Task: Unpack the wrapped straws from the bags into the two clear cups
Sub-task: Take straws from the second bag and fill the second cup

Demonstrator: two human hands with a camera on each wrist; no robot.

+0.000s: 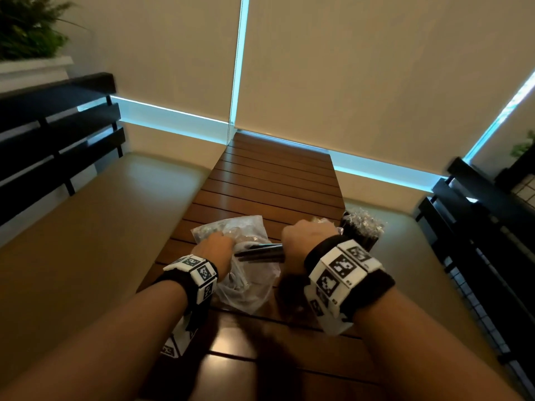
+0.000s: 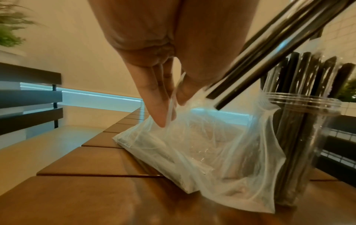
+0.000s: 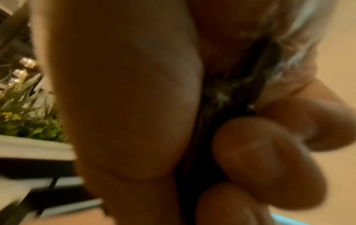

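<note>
A clear plastic bag (image 1: pixel 246 273) (image 2: pixel 202 144) lies crumpled on the wooden slat table (image 1: pixel 260 183). My left hand (image 1: pixel 215 244) (image 2: pixel 169 97) pinches the bag's upper edge between thumb and fingers. My right hand (image 1: pixel 304 238) (image 3: pixel 221 137) grips a bundle of black wrapped straws (image 1: pixel 259 252) (image 2: pixel 269 53) (image 3: pixel 227 94), whose ends point left over the bag's mouth. A clear cup (image 1: pixel 363 230) (image 2: pixel 300 137) packed with black wrapped straws stands upright just right of the bag. No second cup shows.
Beige bench cushions (image 1: pixel 86 241) flank the table on both sides. Black slatted backrests (image 1: pixel 58 134) stand at left and right. Roller blinds (image 1: pixel 347 68) close the far end. A plant in a white planter (image 1: pixel 29 39) sits at the upper left.
</note>
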